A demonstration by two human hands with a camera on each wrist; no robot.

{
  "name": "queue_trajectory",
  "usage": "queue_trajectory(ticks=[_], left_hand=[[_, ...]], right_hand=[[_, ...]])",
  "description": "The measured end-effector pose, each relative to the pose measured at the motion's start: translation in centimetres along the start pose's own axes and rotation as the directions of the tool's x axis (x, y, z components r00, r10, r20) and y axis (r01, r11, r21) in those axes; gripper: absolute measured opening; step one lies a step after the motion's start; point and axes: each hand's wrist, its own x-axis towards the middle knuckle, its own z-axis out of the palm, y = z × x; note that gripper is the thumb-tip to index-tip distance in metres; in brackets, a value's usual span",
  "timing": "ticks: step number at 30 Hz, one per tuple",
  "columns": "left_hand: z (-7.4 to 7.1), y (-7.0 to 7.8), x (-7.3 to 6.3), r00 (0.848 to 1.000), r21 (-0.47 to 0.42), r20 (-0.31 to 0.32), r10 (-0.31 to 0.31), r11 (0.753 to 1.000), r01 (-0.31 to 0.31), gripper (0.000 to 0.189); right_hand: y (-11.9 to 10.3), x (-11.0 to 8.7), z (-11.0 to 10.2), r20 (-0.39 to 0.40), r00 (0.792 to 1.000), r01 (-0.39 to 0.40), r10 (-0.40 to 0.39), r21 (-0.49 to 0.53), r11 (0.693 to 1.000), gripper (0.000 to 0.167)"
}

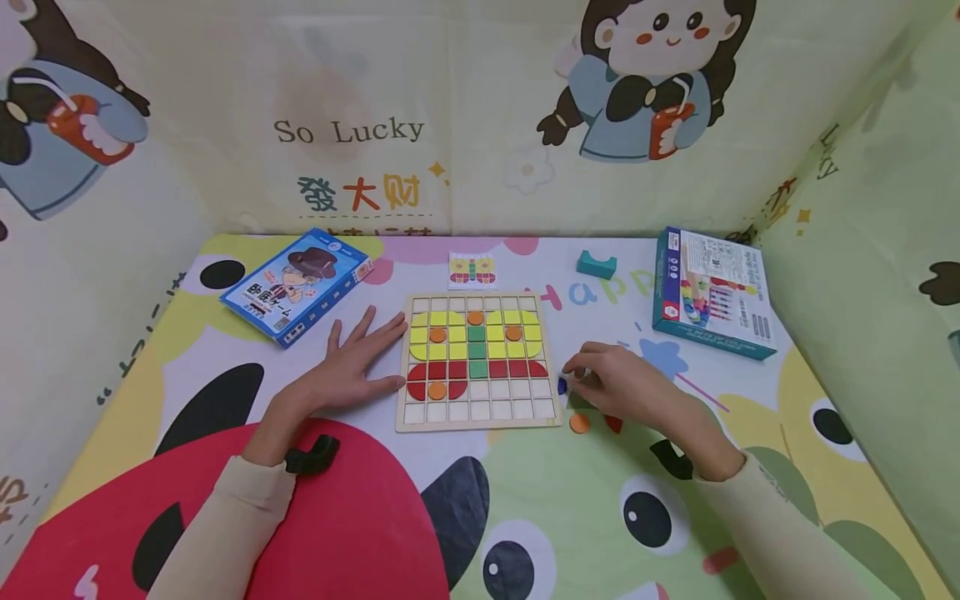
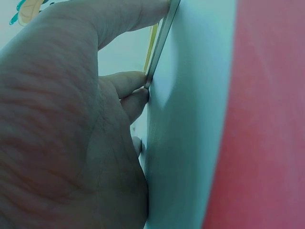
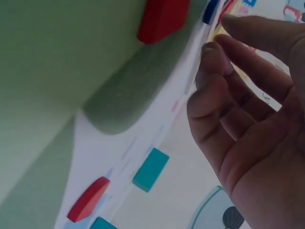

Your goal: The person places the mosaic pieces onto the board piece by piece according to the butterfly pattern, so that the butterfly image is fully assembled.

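Observation:
A wooden grid board [image 1: 480, 428] lies mid-table, with yellow, green, red and orange pieces in its cells. My left hand [image 1: 347, 367] rests at its left edge, fingers spread; the left wrist view shows fingertips right at the board's side. Beside the right edge, my right hand [image 1: 626, 383] has bent fingers and a gap between thumb and fingertips. Close to those fingertips lies a blue piece [image 1: 562, 386]. An orange disc [image 1: 579, 423] and a red piece [image 1: 613, 424] lie under and below this hand. More red [image 3: 88, 199] and teal pieces [image 3: 150, 169] show in the right wrist view.
Behind the board lies a butterfly pattern card [image 1: 472, 271], with a teal notched block [image 1: 596, 266] to its right. A blue box [image 1: 296, 283] stands at the back left, a teal-edged box [image 1: 716, 292] at the back right. Printed cloth walls border the table.

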Motion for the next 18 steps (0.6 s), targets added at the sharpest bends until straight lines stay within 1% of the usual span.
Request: queue_trajectory(ticks=[3,5,7,9,14,18], left_hand=[[0.1,0.0,0.0,1.0,-0.001,-0.002,0.003,1.0,-0.003,0.097],[0.1,0.0,0.1,1.0,-0.006,-0.003,0.004,1.0,-0.004,0.097],[0.1,0.0,0.0,1.0,-0.011,-0.002,0.002,1.0,-0.002,0.098],[0.1,0.0,0.0,1.0,-0.013,-0.002,0.001,1.0,-0.001,0.098],[0.0,0.1,0.1,1.0,-0.003,-0.003,0.0,1.0,0.0,0.097],[0.0,0.1,0.0,1.0,-0.005,-0.002,-0.004,1.0,0.004,0.097]], right_hand=[[0.2,-0.2,0.3,0.04,0.999,0.008,-0.008,0.006,1.0,0.025],[0.3,-0.2,0.6,0.051,0.998,0.023,-0.023,0.004,1.0,0.027],[0.4,-0.2,0.7,0.053,0.998,0.04,-0.04,-0.001,0.999,0.026],[0.5,-0.2,0.7,0.05,0.998,0.038,-0.038,-0.006,0.999,0.025],[0.8,-0.3,0.6,0.058,0.998,0.015,-0.015,0.004,1.0,0.021],[1.1,-0.4,0.6,0.059,0.997,0.041,-0.042,0.029,0.999,0.019]])
